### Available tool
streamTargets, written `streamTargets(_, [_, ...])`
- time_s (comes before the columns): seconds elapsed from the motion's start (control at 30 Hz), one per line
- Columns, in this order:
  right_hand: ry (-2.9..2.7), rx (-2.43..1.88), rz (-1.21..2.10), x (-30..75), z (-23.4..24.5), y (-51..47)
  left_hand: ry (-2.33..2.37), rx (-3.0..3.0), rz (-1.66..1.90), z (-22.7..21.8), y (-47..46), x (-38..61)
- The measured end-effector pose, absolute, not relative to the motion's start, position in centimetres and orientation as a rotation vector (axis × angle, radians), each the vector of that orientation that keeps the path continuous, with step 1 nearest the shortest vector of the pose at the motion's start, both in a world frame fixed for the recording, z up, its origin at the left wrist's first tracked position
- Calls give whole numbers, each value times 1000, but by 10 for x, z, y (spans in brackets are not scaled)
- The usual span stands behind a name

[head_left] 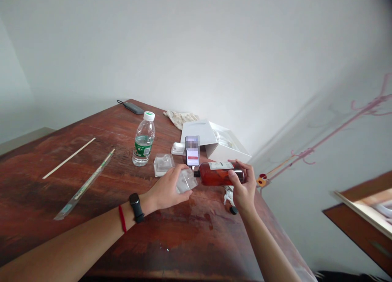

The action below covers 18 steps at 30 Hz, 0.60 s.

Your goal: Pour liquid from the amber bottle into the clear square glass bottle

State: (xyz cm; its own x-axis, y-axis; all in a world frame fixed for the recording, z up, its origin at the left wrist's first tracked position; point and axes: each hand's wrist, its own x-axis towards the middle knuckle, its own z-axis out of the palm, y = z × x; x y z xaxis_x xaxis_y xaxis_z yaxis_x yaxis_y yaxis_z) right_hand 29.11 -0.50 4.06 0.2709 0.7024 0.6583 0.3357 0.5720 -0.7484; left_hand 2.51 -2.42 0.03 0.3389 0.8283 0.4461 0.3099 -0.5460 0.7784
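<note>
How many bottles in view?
2: a clear bottle upright on the table, left of the phone; a reddish bottle held sideways in the right hand. The white box could hide more.

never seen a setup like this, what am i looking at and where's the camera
There's no machine here, just a person's two bare hands, seen in one picture from a camera worn on the head, looking forward and down. The left hand holds a clear container. The right hand holds a reddish bottle on its side, its neck pointing toward that container. On the wooden table stand a water bottle and a phone, with a white box behind. A thin stick lies farther left.
</note>
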Motion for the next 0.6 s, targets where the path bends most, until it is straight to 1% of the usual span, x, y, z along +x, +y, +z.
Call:
streamTargets(0.3, [-1353,-993,311,291,44,-5,998,2025,1221,-3,-25,26])
streamTargets(0.6, [-1395,-972,299,291,52,-4,1009,2015,1192,-1,-25,25])
